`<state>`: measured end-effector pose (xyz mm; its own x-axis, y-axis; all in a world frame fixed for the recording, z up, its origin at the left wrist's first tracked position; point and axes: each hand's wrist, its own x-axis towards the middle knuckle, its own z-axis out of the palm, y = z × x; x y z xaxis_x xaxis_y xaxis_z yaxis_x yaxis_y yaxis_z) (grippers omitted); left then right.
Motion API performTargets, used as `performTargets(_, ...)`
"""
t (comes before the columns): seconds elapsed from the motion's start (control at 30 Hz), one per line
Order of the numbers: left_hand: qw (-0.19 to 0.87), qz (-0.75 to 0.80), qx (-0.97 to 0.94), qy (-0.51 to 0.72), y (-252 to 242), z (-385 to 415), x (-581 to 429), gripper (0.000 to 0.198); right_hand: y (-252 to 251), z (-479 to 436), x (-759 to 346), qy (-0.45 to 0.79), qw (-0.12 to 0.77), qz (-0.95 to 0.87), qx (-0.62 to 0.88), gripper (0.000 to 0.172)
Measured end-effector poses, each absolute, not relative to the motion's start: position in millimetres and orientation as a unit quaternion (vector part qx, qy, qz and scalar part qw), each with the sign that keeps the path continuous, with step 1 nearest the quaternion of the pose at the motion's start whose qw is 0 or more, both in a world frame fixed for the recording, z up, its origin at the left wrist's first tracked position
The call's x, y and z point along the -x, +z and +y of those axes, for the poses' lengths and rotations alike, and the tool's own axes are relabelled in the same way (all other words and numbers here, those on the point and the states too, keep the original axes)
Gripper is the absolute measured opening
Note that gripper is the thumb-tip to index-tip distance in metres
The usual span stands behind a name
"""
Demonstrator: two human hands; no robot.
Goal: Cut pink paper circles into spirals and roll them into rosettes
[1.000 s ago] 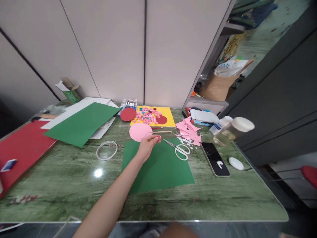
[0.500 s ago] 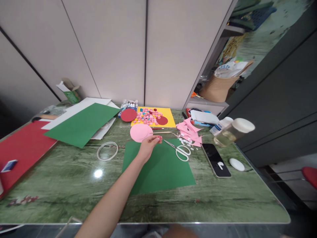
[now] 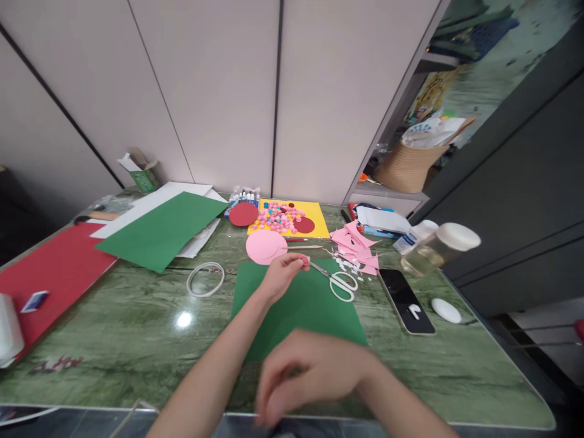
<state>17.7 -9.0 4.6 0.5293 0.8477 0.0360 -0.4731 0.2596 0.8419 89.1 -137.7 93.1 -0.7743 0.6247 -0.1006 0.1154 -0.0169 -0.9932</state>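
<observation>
My left hand [image 3: 283, 275] pinches a small red piece [image 3: 305, 261] at its fingertips, above the upper part of a green sheet [image 3: 314, 310]; what kind of piece it is, I cannot make out. Beside it lie white-handled scissors [image 3: 343, 286] with their blades pointing at my fingers. Just behind this hand are overlapping pink paper circles [image 3: 265, 246] and a thin wooden stick [image 3: 303, 247]. Over the near edge of the green sheet is my right hand [image 3: 314, 377], blurred by motion with its fingers curled; whether anything is in it does not show.
A yellow sheet [image 3: 322, 224] at the back carries pink pompoms [image 3: 278, 218]. Pink scraps [image 3: 353, 243], a phone [image 3: 406, 302], a white oval case [image 3: 446, 310] and a lidded jar [image 3: 438, 249] stand right. A tape roll [image 3: 205, 280] and red sheet [image 3: 59, 261] lie left.
My right hand has come up from the bottom edge over the near side of the table. My left hand keeps its pinch on the small red piece. The whole view has shifted slightly.
</observation>
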Motion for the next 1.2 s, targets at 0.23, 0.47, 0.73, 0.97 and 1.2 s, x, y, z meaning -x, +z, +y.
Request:
performTargets(0.23,0.778,0.170,-0.465,0.387,5,-19,-21,0.008,50,-88,-191,0.352,0.443,-0.596,0.570,0.028)
performTargets(0.47,0.749,0.201,-0.522,0.354,4,-23,-24,0.008,23,-86,-188,0.456,0.488,-0.563,0.487,0.023)
performTargets(0.73,0.735,0.221,-0.546,0.337,9,-30,-28,0.008,30,-95,-191,0.462,0.500,-0.573,0.456,0.014)
performTargets(0.97,0.733,0.228,-0.549,0.331,9,-30,-28,0.009,30,-94,-188,0.465,0.504,-0.555,0.472,0.014)
performTargets(1.2,0.726,0.231,-0.559,0.327,7,-29,-28,0.009,27,-94,-187,0.480,0.509,-0.532,0.476,0.012)
